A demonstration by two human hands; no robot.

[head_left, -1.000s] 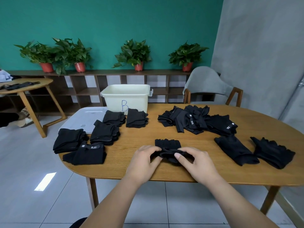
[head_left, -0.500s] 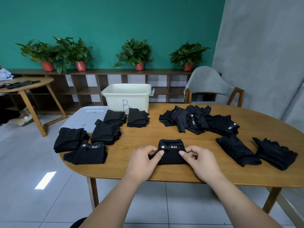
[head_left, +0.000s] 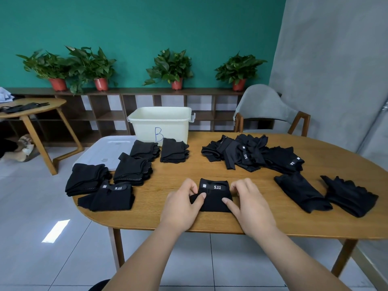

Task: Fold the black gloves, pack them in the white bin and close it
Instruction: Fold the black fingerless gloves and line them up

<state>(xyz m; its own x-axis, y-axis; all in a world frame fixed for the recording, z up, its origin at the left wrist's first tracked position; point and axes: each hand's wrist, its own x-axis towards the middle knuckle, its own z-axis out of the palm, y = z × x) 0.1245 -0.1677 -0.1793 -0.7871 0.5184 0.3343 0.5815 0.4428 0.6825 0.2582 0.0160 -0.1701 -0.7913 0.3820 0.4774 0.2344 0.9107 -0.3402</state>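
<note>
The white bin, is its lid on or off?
Off. The white bin stands open-topped, and its lid lies flat on the table beside it.

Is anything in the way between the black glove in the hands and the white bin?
Yes, a little. A stack of folded black gloves lies right before the white plastic bin, between it and the folded black glove that the left hand and right hand pinch. The bin's top is open, so lifting over probably works.
</note>
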